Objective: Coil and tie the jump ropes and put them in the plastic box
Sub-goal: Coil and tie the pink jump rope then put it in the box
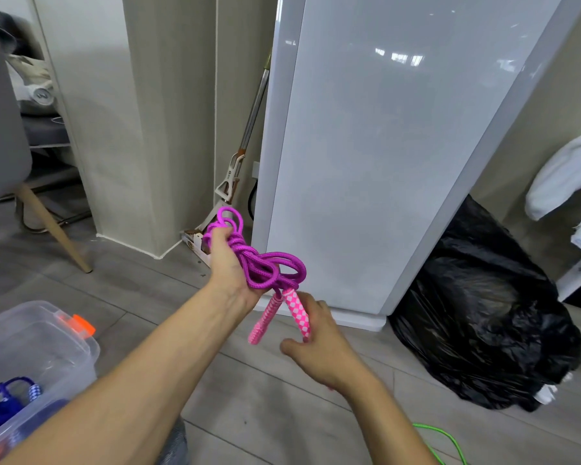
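Your left hand (pixel 227 263) grips the coiled purple jump rope (pixel 259 263) in mid-air above the wood floor (pixel 282 414), fingers closed around the bundle. Your right hand (pixel 319 344) pinches one of the two pink checkered handles (pixel 297 312) hanging below it. The clear plastic box (pixel 37 350) sits at lower left, under your left forearm, with a blue rope (pixel 4 404) already inside. A green rope (pixel 443 441) lies on the floor by your right arm. A white appliance (pixel 383 162) stands straight ahead, a black rubbish bag (pixel 483 313) beside it
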A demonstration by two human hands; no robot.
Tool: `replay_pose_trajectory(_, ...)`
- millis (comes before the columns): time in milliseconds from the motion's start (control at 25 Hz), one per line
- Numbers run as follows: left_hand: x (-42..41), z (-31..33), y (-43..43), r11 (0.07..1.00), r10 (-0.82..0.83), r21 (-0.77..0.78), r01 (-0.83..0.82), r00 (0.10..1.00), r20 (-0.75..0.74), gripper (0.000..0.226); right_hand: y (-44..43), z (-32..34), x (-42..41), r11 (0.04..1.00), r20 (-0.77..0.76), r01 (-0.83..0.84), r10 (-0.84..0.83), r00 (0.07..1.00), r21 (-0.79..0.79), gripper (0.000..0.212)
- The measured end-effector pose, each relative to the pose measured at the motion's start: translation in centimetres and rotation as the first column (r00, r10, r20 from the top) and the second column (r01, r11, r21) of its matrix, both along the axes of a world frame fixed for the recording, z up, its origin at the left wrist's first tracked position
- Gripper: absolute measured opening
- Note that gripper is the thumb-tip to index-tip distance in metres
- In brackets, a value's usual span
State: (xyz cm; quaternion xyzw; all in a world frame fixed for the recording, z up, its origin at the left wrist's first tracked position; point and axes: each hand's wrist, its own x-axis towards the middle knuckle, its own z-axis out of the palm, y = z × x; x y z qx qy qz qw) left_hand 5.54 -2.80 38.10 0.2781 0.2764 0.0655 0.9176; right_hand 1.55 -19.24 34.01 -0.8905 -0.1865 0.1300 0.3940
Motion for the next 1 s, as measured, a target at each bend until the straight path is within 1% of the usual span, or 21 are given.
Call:
replay_pose_trajectory(40,0.1,-0.1,-0.2,0.998,-0.023,0.062,0.024,1.000,-0.021,0.021,0.9,-0.5,-0.1,0.996,-0.050,0.023,-0.019,0.999,0.082,0.054)
replay_pose_trajectory(80,0.1,-0.5,-0.5,0.992,-0.033,0.121,0.039,0.998,-0.055,0.019,1.6,-1.0,-0.1,0.988,-0.084,0.056,-0.044,0.995,0.146,0.047)
replay_pose_trajectory(120,0.3,-1.0,-0.7,0.987,-0.018,0.159,0.032,0.996,-0.089,0.016,2.3,-1.4,-0.1,0.978,-0.105,0.095,-0.076,0.992,0.188,0.033)
replay_pose_trajectory(160,0.3,-1.4,-0.6,0.985,0.023,0.173,-0.004,0.993,-0.112,0.014,2.8,-1.7,-0.1,0.973,-0.108,0.129,-0.110,0.988,0.189,0.021)
replay_pose_trajectory(200,0.6,-1.8,-0.4,0.981,0.087,0.181,-0.063,0.988,-0.128,0.012,3.0,-1.9,-0.1,0.981,-0.068,0.129,-0.121,0.990,0.147,0.021)
replay_pose_trajectory(280,1.1,-2.0,0.5,0.958,0.229,0.214,-0.193,0.960,-0.160,0.007,2.6,-2.1,0.0,0.996,0.059,0.080,-0.078,0.995,-0.043,0.029)
replay_pose_trajectory(320,1.4,-2.0,1.0,0.941,0.284,0.239,-0.240,0.943,-0.171,0.005,2.2,-2.2,0.0,0.992,0.066,0.056,-0.049,0.997,-0.111,0.025)
replay_pose_trajectory(360,1.7,-2.1,1.4,0.925,0.322,0.266,-0.270,0.931,-0.175,0.007,1.8,-2.2,0.0,0.992,0.022,0.032,-0.029,0.999,-0.126,0.020)
replay_pose_trajectory(400,2.0,-2.3,1.7,0.914,0.344,0.290,-0.284,0.921,-0.182,0.012,1.3,-2.4,0.1,0.989,-0.014,0.015,-0.018,1.000,-0.145,0.018)
replay_pose_trajectory(440,2.4,-2.8,2.2,0.907,0.356,0.312,-0.284,0.912,-0.203,0.015,1.0,-2.7,0.1,0.980,-0.006,0.006,-0.007,1.000,-0.199,0.019)
replay_pose_trajectory(520,2.9,-4.0,3.7,0.898,0.381,0.340,-0.280,0.881,-0.281,0.015,0.4,-3.2,-0.1,0.934,0.068,-0.007,0.033,0.997,-0.358,0.019)
replay_pose_trajectory(600,3.2,-5.3,5.4,0.889,0.410,0.356,-0.289,0.850,-0.331,0.016,0.0,-3.3,-0.4,0.897,0.113,-0.031,0.090,0.990,-0.440,0.019)
replay_pose_trajectory(680,3.4,-6.3,6.3,0.880,0.408,0.391,-0.271,0.851,-0.330,0.018,-0.1,-3.4,-0.6,0.878,0.126,-0.043,0.117,0.985,-0.476,0.019)
replay_pose_trajectory(760,3.5,-6.5,6.4,0.866,0.392,0.434,-0.249,0.877,-0.279,0.015,-0.3,-3.4,-0.2,0.860,0.119,-0.043,0.119,0.986,-0.509,0.019)
replay_pose_trajectory(840,3.5,-6.6,6.5,0.838,0.371,0.496,-0.228,0.905,-0.210,0.013,-1.4,-3.2,0.5,0.838,0.082,-0.024,0.082,0.993,-0.545,0.017)
replay_pose_trajectory(920,3.5,-6.8,6.9,0.823,0.310,0.537,-0.185,0.938,-0.153,0.010,-2.7,-2.7,1.2,0.786,0.029,-0.022,0.050,0.998,-0.618,0.018)
replay_pose_trajectory(1000,3.5,-7.0,6.8,0.788,0.196,0.611,-0.083,0.973,-0.121,0.006,-3.8,-2.3,1.8,0.713,-0.007,-0.001,-0.005,1.000,-0.701,0.025)
